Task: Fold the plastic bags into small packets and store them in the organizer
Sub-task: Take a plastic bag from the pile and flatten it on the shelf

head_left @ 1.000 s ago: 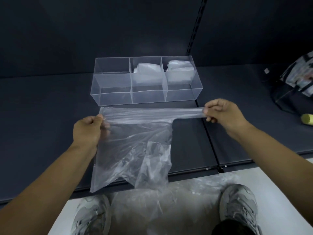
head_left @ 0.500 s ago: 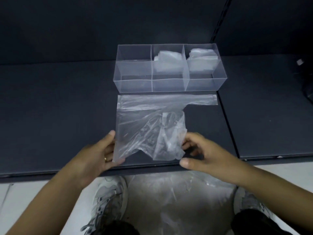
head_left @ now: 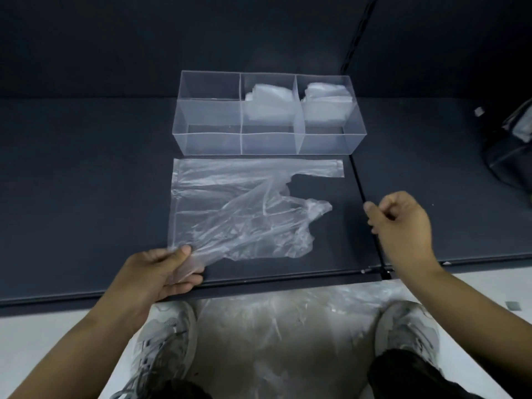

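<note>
A clear plastic bag (head_left: 236, 208) lies spread on the dark shelf (head_left: 86, 197), one handle strip stretched along its far edge, the other crumpled toward the right. My left hand (head_left: 164, 272) pinches the bag's near left corner. My right hand (head_left: 400, 226) hovers to the right of the bag with curled fingers, holding nothing. Behind the bag stands a clear three-compartment organizer (head_left: 213, 144). Folded bag packets (head_left: 267, 96) sit in its middle compartment and more packets (head_left: 328, 95) in its right one. Nothing lies in the left compartment.
More clear plastic bags (head_left: 288, 326) lie on the floor between my grey shoes (head_left: 161, 341). A dark bag (head_left: 515, 139) sits on the shelf at the far right. A shelf seam (head_left: 365, 214) runs just right of the spread bag.
The bag went from being held up stretched to lying flat on the shelf. My right hand let go of the crumpled part and drew away to the right; my left keeps the near corner.
</note>
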